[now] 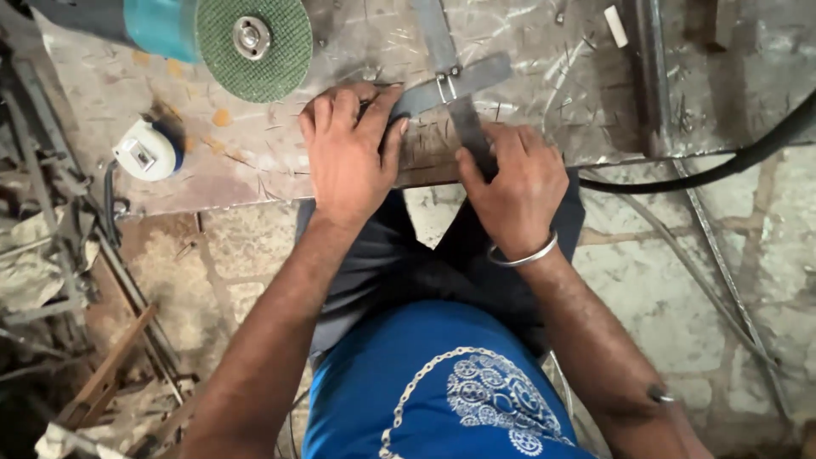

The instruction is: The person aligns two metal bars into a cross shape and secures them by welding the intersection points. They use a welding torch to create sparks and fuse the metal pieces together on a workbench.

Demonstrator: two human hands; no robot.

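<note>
Two flat grey metal strips cross each other on a scratched steel plate (pixel 527 93). My left hand (pixel 347 153) presses flat on the end of the slanted strip (pixel 463 81). My right hand (pixel 510 183) grips the near end of the long upright strip (pixel 442 42), fingers closed over it. A small bracket (pixel 448 82) sits where the strips cross. A metal bangle (pixel 523 255) circles my right wrist.
An angle grinder with a green disc (pixel 253 42) and teal body lies at the plate's far left. A white and blue round object (pixel 146 151) sits left. A black cable (pixel 731 161) curves on the right. Scrap metal rods (pixel 68 255) clutter the stone floor at left.
</note>
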